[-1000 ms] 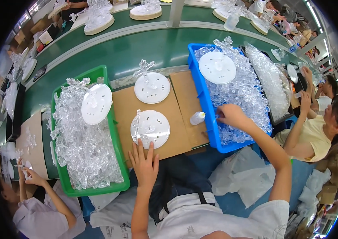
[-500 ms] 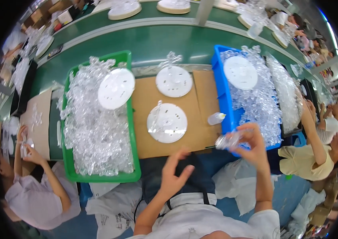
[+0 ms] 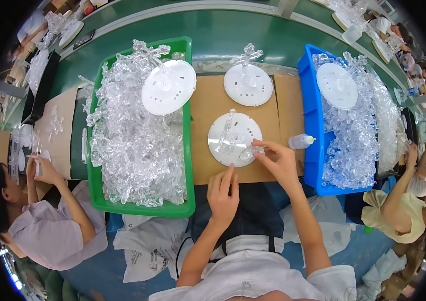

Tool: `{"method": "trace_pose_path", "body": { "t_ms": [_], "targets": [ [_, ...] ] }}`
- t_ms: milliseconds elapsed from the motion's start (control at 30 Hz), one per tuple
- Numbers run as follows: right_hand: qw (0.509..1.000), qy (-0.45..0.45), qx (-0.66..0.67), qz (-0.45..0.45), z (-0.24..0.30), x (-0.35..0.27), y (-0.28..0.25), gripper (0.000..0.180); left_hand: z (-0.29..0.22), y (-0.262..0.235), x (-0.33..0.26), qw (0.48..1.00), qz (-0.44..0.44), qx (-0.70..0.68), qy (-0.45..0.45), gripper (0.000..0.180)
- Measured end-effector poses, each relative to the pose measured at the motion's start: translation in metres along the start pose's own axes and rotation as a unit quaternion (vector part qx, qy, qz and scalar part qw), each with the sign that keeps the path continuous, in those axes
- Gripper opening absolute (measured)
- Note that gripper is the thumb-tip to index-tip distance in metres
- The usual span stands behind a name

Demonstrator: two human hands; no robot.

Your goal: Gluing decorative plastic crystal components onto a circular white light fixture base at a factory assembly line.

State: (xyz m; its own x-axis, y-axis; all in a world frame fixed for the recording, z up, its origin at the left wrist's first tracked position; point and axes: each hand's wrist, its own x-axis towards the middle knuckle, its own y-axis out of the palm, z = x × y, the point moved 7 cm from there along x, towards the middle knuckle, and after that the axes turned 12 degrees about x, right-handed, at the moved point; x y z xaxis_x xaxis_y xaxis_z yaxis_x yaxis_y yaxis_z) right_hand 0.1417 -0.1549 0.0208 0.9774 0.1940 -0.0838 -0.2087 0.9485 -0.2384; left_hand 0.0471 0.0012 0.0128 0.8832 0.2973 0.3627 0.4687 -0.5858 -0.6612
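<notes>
In front of me a round white plate [image 3: 243,128] with small holes lies on the brown cardboard [image 3: 200,135]. A long clear plastic piece [image 3: 226,129] rests on its left side. My right hand [image 3: 278,161] pinches a small clear plastic piece [image 3: 248,152] over the plate's near right part; whether the piece touches the plate I cannot tell. At the near rim, my left hand [image 3: 223,197] has its fingers stretched out, fingertips by the edge, holding nothing. Farther back sits another white plate [image 3: 249,90] with a clear plastic part on it.
A green bin [image 3: 191,165] heaped with clear plastic parts stands left, a white plate [image 3: 168,95] on its heap. To the right is a blue bin [image 3: 313,120] with similar parts and another white plate [image 3: 337,86]. A small bottle [image 3: 300,141] lies beside it. Co-workers sit on both sides.
My right hand has carried the clear piece left from beside the blue bin to over the near plate. My left hand has come up to the plate's near rim. The view has shifted.
</notes>
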Motion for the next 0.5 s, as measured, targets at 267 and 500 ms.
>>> {"method": "trace_pose_path", "body": {
  "t_ms": [267, 500],
  "targets": [
    [0.999, -0.04, -0.036, 0.007, 0.016, 0.011, 0.014, 0.019, -0.006, 0.006, 0.003, 0.992, -0.038, 0.081, 0.091, 0.036],
    [0.998, -0.053, -0.022, -0.005, 0.009, 0.015, 0.002, 0.018, -0.002, 0.013, 0.007, 0.991, -0.005, 0.101, 0.091, 0.038]
  ]
}}
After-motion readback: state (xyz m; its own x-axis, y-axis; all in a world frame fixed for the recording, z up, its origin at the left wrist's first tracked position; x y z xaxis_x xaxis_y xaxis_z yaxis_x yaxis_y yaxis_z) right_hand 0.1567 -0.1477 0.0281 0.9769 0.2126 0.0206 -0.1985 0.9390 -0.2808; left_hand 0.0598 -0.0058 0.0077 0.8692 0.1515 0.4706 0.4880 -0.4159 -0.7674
